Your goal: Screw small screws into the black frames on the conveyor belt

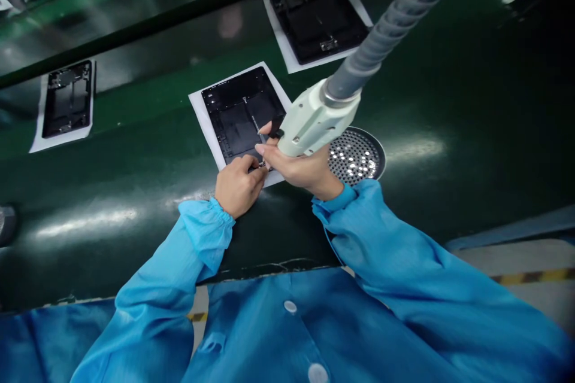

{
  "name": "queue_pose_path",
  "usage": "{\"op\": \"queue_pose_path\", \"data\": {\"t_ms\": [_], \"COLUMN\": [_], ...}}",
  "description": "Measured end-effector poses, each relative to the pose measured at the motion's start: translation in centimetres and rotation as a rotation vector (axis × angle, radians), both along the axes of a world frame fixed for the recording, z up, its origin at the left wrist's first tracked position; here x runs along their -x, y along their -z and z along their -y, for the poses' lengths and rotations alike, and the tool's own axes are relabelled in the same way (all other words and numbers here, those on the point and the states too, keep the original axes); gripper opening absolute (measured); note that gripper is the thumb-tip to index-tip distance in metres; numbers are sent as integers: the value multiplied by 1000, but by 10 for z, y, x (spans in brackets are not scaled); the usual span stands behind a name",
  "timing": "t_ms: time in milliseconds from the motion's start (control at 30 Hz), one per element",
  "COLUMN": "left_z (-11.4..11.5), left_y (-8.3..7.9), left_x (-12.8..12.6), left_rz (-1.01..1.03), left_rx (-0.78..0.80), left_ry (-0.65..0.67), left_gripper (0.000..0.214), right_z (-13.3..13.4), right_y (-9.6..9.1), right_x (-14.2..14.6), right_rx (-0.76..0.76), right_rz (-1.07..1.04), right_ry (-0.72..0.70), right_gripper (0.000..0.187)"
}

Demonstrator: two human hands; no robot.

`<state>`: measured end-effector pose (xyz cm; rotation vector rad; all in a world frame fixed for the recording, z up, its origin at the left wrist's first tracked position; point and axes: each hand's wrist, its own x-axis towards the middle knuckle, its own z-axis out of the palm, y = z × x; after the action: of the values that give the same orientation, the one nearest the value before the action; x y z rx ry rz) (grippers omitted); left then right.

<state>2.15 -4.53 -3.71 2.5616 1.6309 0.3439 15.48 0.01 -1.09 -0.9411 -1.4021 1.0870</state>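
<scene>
While right hand (pixel 299 170) grips smooth pale tool (pixel 314 122) | left hand (pixel 238 182) pinches matte frame (pixel 242 114)

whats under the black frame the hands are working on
A white sheet lies under the black frame, its edges showing around it, on the green belt. The left hand and right hand cover the near edge, so nothing shows there.

Dim scene, overhead glare streaks, soft blur, warped edges

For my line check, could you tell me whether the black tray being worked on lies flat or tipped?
Flat: the black tray lies face up on its white sheet on the green belt.
</scene>
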Motion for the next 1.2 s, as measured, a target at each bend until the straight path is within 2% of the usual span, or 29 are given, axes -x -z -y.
{"op": "queue_pose_path", "data": {"t_ms": [133,233,433,533,633,833,1067,1200], "left_z": [-1,0,12,11,5,4,5,4], "left_y": [2,2,1,4,7,8,10,10], "left_x": [0,1,4,6,6,10,11,11], "left_rz": [-5,16,42,78,103,143,98,102], "left_rx": [-19,-20,-47,-67,-105,-182,-203,-201], "left_ry": [1,-12,-3,-14,-19,-55,-53,-55], "left_gripper": [37,35,30,26,25,23,24,24], "right_z": [-2,-6,-17,-24,-31,-36,-24,-25], "right_y": [-1,-8,-28,-25,-18,-12,-4,-5], "right_x": [2,-3,-50,-73,-80,-71,-73,-71], "right_rx": [-10,-9,-116,-98,-33,-80,-53,-23], "right_rz": [-30,-46,-102,-45,19,-124,-32,-54], "right_ry": [5,52,200,298,355,269,222,218], "right_gripper": [23,23,29,33,31,30,29,27]}}
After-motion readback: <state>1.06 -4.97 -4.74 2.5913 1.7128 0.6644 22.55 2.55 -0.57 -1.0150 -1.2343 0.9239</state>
